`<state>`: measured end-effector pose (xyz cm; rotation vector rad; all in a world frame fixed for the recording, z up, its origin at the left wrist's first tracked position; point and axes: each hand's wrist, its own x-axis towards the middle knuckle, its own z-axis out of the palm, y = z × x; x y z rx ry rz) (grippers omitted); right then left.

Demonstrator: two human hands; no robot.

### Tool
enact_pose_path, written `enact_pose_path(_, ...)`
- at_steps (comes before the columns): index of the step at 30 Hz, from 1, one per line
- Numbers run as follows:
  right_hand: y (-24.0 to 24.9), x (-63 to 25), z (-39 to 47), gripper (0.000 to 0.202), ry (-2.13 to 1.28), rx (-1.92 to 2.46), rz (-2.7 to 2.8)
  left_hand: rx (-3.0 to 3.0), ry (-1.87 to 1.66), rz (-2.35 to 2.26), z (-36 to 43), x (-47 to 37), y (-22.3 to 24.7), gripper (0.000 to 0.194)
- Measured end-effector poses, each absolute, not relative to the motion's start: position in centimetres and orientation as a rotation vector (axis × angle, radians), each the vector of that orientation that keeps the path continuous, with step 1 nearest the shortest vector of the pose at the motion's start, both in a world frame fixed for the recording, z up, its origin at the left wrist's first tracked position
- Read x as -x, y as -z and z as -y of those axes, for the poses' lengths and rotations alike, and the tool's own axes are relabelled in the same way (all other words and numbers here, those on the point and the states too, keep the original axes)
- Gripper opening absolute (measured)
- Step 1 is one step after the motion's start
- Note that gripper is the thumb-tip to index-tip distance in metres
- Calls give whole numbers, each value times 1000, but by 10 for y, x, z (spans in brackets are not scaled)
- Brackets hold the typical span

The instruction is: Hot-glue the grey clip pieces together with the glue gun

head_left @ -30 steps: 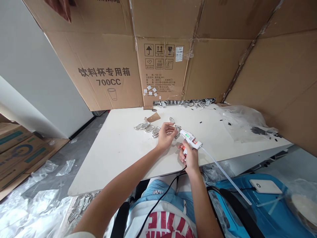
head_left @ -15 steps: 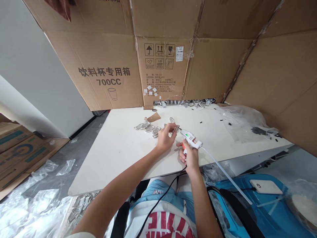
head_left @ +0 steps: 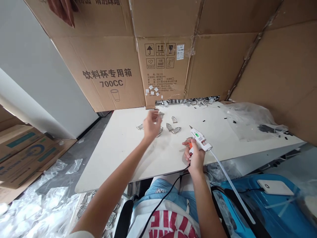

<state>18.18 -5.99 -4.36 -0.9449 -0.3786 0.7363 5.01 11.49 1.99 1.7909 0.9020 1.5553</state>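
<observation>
My right hand [head_left: 196, 158] grips a white hot glue gun [head_left: 201, 140] with an orange trigger. Its nozzle points up and away over the white table [head_left: 119, 155]. A long clear glue stick [head_left: 231, 186] trails from the gun's back, and a black cord [head_left: 163, 198] runs down to my lap. My left hand [head_left: 150, 125] reaches over a small group of metal clips [head_left: 140, 127] at the table's middle, fingers bent and blurred. Two more clips [head_left: 173, 129] lie between my hands.
Large cardboard boxes [head_left: 111, 66] wall in the table's back and right. A heap of clips [head_left: 188, 101] lies along the back edge, a clear plastic bag [head_left: 250, 120] at the right. A blue case [head_left: 250, 201] carries a white pack [head_left: 274, 187]. Another person's fingers [head_left: 61, 11] show at top left.
My left hand has left the glue gun's tip and swung left and farther away to the clip group. The glued clip now lies on the table. The gun has drawn back slightly right.
</observation>
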Motion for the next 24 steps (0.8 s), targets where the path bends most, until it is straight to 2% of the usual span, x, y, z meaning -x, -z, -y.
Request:
enact_pose_path(7, 45, -182, 51, 35, -675, 948, 269, -1710, -1107, -1523, -147, 76, -14, 49)
enact_pose_path(12, 46, -182, 49, 34, -682, 954, 268, -1906, -924, -1604, -138, 113, 2, 40)
enact_pose_path(16, 45, -182, 46, 33, -658, 960, 246, -2099, -814, -1693, -137, 109, -6, 42)
enact_pose_path(19, 42, -182, 45, 30, -627, 941, 191, -2223, -866, -1718, -126, 87, -20, 37)
enact_pose_path(22, 40, -183, 47, 27, -568, 887, 121, -2365, -1008, -1532, -98, 43, -28, 34)
enact_pose_path(24, 39, -184, 48, 26, -523, 841, 76, -2435, -931, -1316, -76, 4, -26, 35)
